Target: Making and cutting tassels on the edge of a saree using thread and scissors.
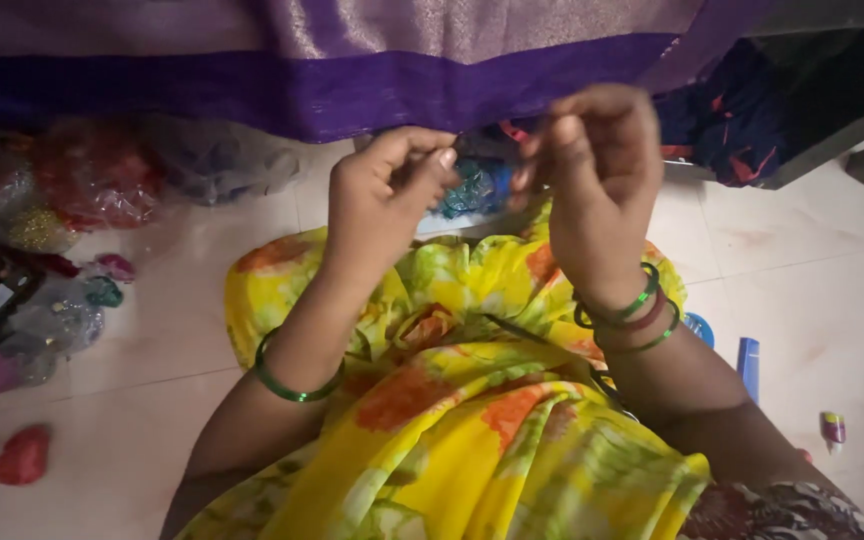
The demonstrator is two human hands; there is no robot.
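Note:
My left hand and my right hand are raised side by side just under the lower edge of a hanging purple cloth with a darker purple border. The fingers of both hands are pinched together at that edge; what they grip is too small and blurred to make out. Each wrist wears green bangles. My lap is covered by a yellow flowered cloth. A pair of dark scissors lies partly hidden on the lap beneath my right forearm.
Clear bags of glittery beads and trims lie on the tiled floor at left, with a red piece nearer me. A blue tube and a small bottle lie at right. Dark cloth sits under furniture.

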